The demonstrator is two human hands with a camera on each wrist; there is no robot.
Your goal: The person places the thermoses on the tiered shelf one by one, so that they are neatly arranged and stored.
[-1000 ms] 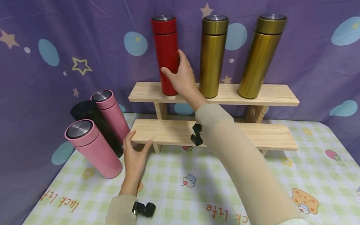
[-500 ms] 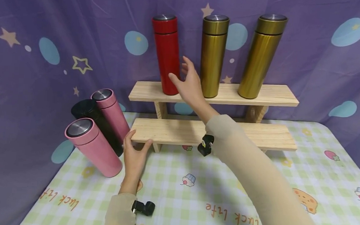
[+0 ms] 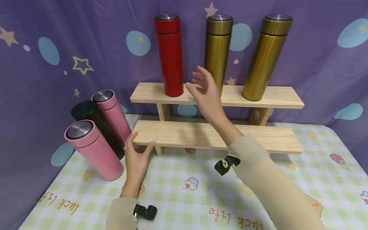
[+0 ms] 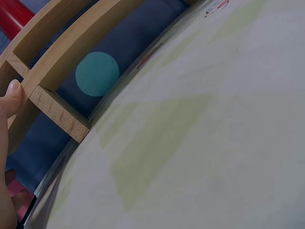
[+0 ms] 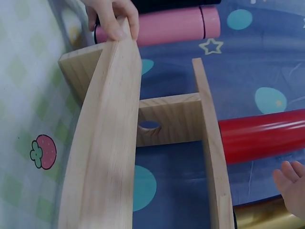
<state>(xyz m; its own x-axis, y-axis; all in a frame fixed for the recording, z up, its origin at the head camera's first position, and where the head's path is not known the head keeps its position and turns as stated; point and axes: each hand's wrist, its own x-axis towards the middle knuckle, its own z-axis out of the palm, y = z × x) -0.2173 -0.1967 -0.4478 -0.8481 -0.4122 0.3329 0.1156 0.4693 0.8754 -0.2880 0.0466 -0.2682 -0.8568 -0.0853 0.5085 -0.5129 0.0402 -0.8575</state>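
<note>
My right hand (image 3: 208, 97) hovers in front of the middle gold thermos (image 3: 218, 43), fingers loosely bent and holding nothing. A red thermos (image 3: 171, 56) stands upright on the upper tier of the wooden shelf (image 3: 147, 91), apart from that hand. The lower part of the middle gold thermos is partly hidden behind my fingers. Another gold thermos (image 3: 265, 60) stands farther right on the same tier. My left hand (image 3: 136, 163) grips the left end of the lower tier; in the left wrist view its thumb (image 4: 14, 93) rests on the front edge.
Left of the shelf, two pink thermoses, one in front (image 3: 96, 152) and one behind (image 3: 115, 116), stand with a black thermos (image 3: 99, 125) between them. A checked cloth (image 3: 172, 205) covers the table. A purple curtain (image 3: 91, 21) hangs close behind.
My right hand has let go of the red thermos and drawn back rightward and down, away from it. The red thermos stays upright on the upper tier. My left hand keeps its place.
</note>
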